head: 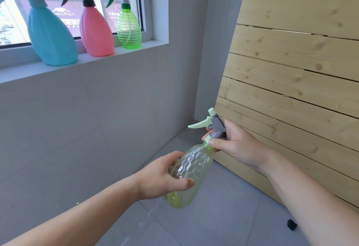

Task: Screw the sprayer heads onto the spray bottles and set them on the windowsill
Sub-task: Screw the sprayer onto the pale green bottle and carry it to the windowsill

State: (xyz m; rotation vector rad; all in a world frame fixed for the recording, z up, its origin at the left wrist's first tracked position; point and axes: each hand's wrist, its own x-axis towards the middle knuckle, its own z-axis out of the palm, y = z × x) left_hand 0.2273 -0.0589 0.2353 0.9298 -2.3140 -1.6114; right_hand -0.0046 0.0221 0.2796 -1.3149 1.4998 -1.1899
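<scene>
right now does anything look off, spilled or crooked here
Nothing stands out. The blue bottle, pink bottle and green bottle stand capped on the windowsill. The left hand holds the yellow-green bottle tilted while the right hand grips its sprayer head.

Blue bottle (51, 37), pink bottle (96, 31), green bottle (129, 29)

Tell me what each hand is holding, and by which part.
Left hand grips the yellow-green bottle around its body; right hand holds the sprayer head at the collar.

Hands (196, 160) around yellow-green bottle (191, 170)
</scene>
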